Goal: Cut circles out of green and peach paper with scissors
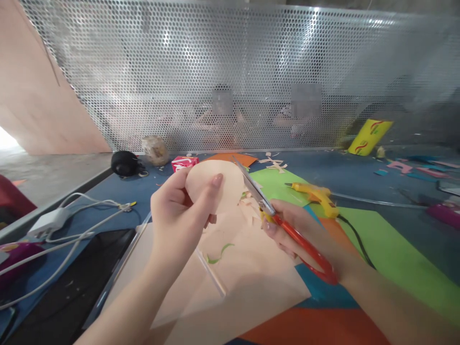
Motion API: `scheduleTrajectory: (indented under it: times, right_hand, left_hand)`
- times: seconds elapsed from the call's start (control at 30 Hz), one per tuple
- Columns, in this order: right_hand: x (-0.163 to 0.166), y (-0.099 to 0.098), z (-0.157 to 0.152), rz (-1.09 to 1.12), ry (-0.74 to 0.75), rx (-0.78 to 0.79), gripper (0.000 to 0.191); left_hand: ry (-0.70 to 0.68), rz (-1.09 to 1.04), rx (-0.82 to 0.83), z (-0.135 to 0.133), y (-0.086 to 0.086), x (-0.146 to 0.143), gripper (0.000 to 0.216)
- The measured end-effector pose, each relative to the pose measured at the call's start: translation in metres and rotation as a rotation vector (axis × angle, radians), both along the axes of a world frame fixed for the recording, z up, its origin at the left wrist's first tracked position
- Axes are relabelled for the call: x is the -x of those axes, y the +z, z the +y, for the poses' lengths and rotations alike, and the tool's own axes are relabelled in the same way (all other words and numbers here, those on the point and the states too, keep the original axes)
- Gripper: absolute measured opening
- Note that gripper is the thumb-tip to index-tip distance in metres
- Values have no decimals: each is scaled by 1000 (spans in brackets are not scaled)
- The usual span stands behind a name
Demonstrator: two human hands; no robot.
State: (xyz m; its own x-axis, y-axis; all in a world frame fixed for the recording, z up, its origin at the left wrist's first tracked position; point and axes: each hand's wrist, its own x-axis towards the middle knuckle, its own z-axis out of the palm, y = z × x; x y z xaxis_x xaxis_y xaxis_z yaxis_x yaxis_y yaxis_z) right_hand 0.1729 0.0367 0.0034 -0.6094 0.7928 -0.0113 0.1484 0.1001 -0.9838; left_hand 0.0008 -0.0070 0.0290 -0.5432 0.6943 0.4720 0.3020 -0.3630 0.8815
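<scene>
My left hand (181, 211) pinches a round, pale peach paper cutout (215, 184) between thumb and fingers and holds it up over the table. My right hand (298, 235) grips red-handled scissors (287, 230); the metal blades point up and left, with their tips beside the cutout's right edge. Below both hands lies a large peach paper sheet (244, 273) with small paper scraps and a thin green curl on it.
A yellow glue gun (318, 194) with a black cord lies on green paper (388, 249) at right. Orange and blue sheets lie near the front. White cables and a charger (50, 220) sit at left by a dark tablet (72, 282). A perforated metal screen (230, 72) stands behind, with people beyond it.
</scene>
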Motion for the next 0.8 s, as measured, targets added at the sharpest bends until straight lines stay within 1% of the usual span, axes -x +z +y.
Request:
scheduleTrajectory:
  times: [0.1, 0.3, 0.57, 0.63, 0.8]
  right_hand:
    - [0, 2, -2, 22, -12, 5, 35]
    - [0, 2, 0, -19, -21, -21, 36]
    - [0, 0, 5, -32, -9, -15, 35]
    - [1, 0, 7, -32, -12, -24, 35]
    - [3, -3, 12, 5, -68, -40, 38]
  left_hand:
    - [-2, 1, -2, 0, 0, 0, 18]
    - [-5, 25, -13, 2, 0, 3, 27]
    - [-17, -39, -13, 5, -2, 6, 24]
    - [-52, -116, -11, 8, -3, 9, 22]
    - [-256, -302, 27, 17, -7, 18, 24]
